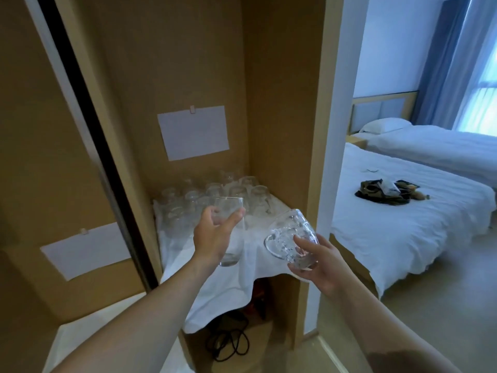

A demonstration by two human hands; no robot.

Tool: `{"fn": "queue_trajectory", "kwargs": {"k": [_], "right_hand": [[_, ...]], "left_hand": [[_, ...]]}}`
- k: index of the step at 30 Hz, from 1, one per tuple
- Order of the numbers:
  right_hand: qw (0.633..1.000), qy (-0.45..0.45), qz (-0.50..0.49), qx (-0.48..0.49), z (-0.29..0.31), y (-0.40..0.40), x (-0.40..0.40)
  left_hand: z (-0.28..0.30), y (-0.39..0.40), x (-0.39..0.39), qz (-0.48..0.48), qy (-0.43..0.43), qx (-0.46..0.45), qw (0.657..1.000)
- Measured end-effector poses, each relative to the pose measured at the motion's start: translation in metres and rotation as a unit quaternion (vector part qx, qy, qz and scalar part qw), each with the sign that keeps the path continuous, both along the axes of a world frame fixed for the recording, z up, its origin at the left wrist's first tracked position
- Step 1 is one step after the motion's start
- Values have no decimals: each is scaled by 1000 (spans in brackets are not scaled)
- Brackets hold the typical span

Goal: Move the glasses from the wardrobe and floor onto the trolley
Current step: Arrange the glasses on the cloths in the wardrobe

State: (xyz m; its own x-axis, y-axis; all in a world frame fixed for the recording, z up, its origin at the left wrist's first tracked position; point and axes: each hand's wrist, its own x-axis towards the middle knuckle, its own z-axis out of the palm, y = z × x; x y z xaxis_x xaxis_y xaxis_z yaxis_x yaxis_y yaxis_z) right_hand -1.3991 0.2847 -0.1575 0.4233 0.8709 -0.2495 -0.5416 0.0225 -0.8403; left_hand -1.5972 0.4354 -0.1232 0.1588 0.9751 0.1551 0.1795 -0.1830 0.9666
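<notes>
Left hand (pixel 215 235) grip clamped on upright glass (pixel 230 230), right hand (pixel 320 265) grip on tilted glass (pixel 291 238), above cloth-draped shelf edge (pixel 242 275)

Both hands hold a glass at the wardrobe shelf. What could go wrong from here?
1. The right hand holds its glass tilted, near the base; it may slip.
2. The left glass hangs above the packed glasses; a knock could topple them.
3. The white cloth overhangs the shelf; snagging it may drag glasses off.
</notes>
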Motion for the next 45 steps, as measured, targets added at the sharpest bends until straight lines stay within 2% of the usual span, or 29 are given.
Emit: {"fn": "queue_trajectory", "kwargs": {"k": [3,7,12,21,25,29,38,42,45], "right_hand": [[993,-104,-11,-62,9,21,16],[941,-310,-37,-134,14,65,40],[831,-526,-16,-179,4,132,62],[643,-724,89,-235,-24,231,70],[640,-724,125,-226,-30,264,68],[605,-754,159,-200,-34,289,70],[546,-796,241,-106,-32,333,83],[549,-789,261,-90,-38,341,92],[574,-772,264,-69,-43,342,98]], "left_hand": [[2,26,24,-10,-7,1,1000],[-1,66,51,-5,-26,-2,1000],[-17,112,67,-1,-38,-19,999],[-59,170,69,36,-28,-48,998],[-77,184,62,31,-6,-60,998],[-82,195,62,30,24,-66,997],[-85,184,80,131,1,-89,987],[-84,172,87,175,5,-90,981],[-80,163,95,188,15,-92,978]]}}
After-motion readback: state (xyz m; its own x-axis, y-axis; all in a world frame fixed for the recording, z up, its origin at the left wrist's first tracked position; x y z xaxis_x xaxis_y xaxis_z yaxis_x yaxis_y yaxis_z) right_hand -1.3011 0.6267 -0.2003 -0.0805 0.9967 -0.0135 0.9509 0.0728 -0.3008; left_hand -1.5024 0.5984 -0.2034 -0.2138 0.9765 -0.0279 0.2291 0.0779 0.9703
